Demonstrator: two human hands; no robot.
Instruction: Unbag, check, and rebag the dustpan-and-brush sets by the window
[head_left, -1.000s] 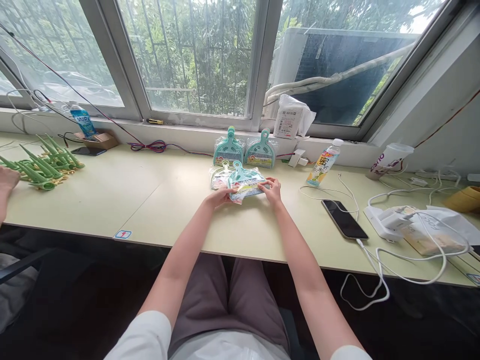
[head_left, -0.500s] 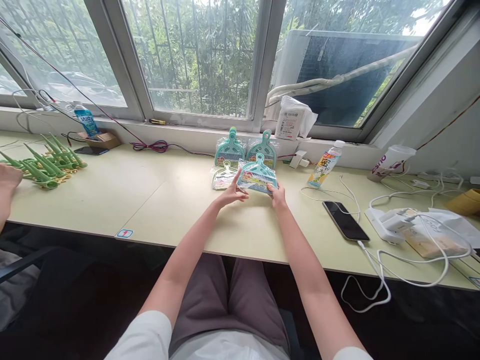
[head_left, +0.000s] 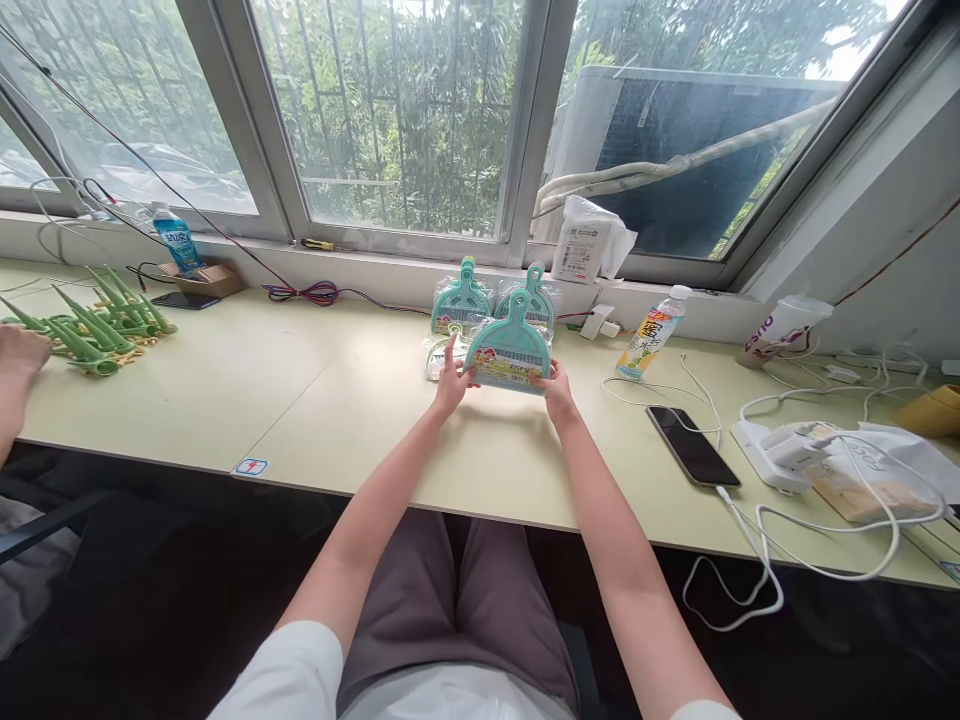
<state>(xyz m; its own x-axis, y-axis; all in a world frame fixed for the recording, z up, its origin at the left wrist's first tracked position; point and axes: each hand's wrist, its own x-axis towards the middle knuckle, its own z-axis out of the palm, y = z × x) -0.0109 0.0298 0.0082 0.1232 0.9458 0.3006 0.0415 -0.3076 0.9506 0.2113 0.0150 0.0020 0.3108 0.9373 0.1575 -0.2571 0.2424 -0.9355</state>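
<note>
A teal dustpan set in clear wrap, with a printed label and its handle pointing up, is held between my two hands. My left hand grips its lower left corner, index finger raised. On its lower right corner my right hand is closed. Behind it, two more wrapped teal sets, one at the left and one at the right, stand against the wall below the window. A smaller, paler wrapped set is just behind my left hand, partly hidden by it.
Green spiky plastic pieces lie at the far left beside another person's hand. To the right are a drink bottle, a phone, a cup, and a power strip with white cables.
The held dustpan set has been tipped more upright and looks nearer and larger. My left hand, loosely spread before, has closed on its left corner.
</note>
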